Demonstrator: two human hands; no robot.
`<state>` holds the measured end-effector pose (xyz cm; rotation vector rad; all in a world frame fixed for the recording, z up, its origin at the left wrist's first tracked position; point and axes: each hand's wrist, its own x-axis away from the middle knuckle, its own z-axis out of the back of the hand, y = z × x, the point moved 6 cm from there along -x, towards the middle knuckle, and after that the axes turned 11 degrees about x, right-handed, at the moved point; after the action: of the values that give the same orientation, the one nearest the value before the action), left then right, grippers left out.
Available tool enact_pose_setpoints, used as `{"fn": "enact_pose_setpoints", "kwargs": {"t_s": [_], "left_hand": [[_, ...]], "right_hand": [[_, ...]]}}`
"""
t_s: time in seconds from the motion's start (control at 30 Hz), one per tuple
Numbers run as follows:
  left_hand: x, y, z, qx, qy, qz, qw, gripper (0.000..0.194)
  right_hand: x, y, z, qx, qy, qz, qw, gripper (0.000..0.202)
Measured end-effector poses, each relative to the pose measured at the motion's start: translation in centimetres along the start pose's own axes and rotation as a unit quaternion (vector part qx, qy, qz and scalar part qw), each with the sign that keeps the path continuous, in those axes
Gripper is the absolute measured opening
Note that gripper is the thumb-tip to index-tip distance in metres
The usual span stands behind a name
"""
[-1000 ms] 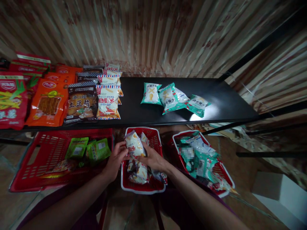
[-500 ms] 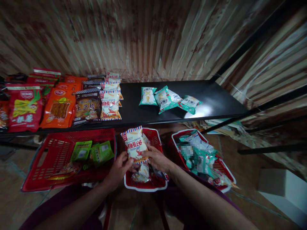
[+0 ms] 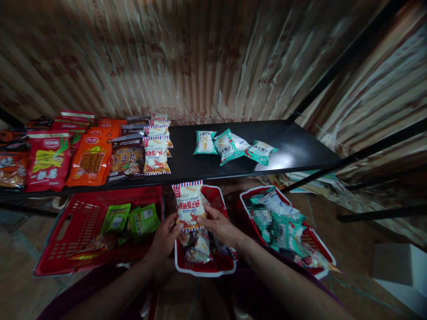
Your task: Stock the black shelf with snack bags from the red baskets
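Observation:
A white and orange snack bag (image 3: 190,205) with a striped top edge is held upright between my two hands. My left hand (image 3: 167,236) grips its lower left side, thumb in front. On the lower right, my right hand (image 3: 218,224) has its fingers closed on the bag. Below it is a red basket (image 3: 220,270) with a white rim, holding more bags of the same look. On the black shelf (image 3: 187,166), similar white and orange bags (image 3: 156,155) stand in a row, one behind another.
Left on the shelf are brown bags (image 3: 126,158), orange bags (image 3: 89,162) and red bags (image 3: 48,162). Several teal snack bags (image 3: 228,146) lie farther right. A red basket (image 3: 60,253) with green packets (image 3: 143,218) is at left; another basket (image 3: 328,253) at right holds teal bags.
The snack bag is turned slightly and now stands straighter in both hands. The whole view has shifted a little, so the shelf and baskets sit lower in the picture.

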<state>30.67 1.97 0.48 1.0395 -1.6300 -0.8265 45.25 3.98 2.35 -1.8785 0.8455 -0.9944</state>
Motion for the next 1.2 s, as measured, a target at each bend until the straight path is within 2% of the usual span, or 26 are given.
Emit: {"fn": "enact_pose_setpoints", "kwargs": {"t_s": [0.17,0.37,0.5,0.67,0.83,1.03,1.2], "left_hand": [[0.5,1.2,-0.3,-0.004,0.0,-0.012,1.0,0.052],[1.8,2.3,-1.4,0.035,-0.055,-0.019,0.998,0.057],[1.8,2.9,-1.9,0.034,-0.026,-0.024,0.999,0.052],[0.4,3.2,-2.1,0.015,0.017,-0.045,0.999,0.052],[-1.4,3.3,-2.1,0.003,0.026,-0.071,0.997,0.057],[-2.6,3.9,-2.2,0.008,0.049,-0.083,0.995,0.05],[-3.9,4.9,-3.2,0.062,0.071,-0.091,0.991,0.048]], "right_hand": [[1.0,-1.5,-0.8,-0.008,-0.017,0.013,1.0,0.05],[2.4,-2.8,-1.3,-0.005,-0.016,0.036,0.999,0.05],[2.7,-3.1,-1.1,-0.002,0.011,0.04,0.999,0.047],[2.0,-3.9,-1.1,-0.013,0.012,0.059,0.998,0.042],[0.3,-4.3,-0.2,-0.002,0.02,0.079,0.997,0.043],[-0.5,-4.5,0.7,0.022,0.058,0.074,0.995,0.047],[-1.3,-4.9,1.6,-0.004,0.101,0.065,0.993,0.045]]}}
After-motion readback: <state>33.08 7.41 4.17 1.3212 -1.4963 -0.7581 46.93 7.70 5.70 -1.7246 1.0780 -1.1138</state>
